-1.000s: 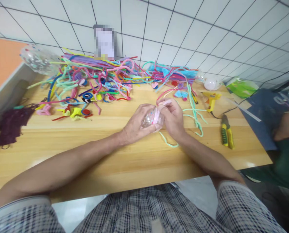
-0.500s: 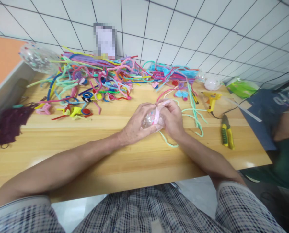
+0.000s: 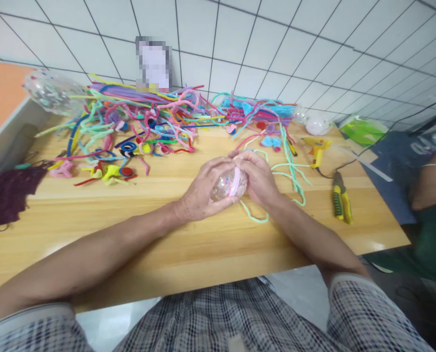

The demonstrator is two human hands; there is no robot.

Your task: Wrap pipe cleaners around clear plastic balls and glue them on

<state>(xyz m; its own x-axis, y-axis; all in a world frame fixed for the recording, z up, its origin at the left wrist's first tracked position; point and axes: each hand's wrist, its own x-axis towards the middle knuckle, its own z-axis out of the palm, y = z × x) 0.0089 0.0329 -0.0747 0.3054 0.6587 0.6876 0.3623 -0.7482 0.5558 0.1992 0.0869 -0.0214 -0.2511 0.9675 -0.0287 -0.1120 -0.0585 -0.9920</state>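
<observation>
My left hand (image 3: 203,190) is wrapped round a small clear ball (image 3: 222,188) with colourful specks in it. A pale pink pipe cleaner (image 3: 234,182) runs over the ball as a band. My right hand (image 3: 260,176) is closed at the ball's upper right side, its fingertips pressing the pink pipe cleaner near the top, close to my left fingertips. The far side of the ball is hidden by my fingers. Below my right hand a mint green pipe cleaner (image 3: 255,218) curves on the wooden table (image 3: 159,234).
Many coloured pipe cleaners (image 3: 137,117) are heaped along the wall. A confetti-filled balloon (image 3: 53,93) lies at the left, above dark purple fabric (image 3: 14,193). On the right are a yellow glue gun (image 3: 316,149), pliers (image 3: 340,198) and a green packet (image 3: 362,131). A person's arm (image 3: 432,188) shows beyond.
The pink pipe cleaner's raised end, held up by my right hand before, is now down against the ball. My right fingers have shifted slightly left towards my left fingertips.
</observation>
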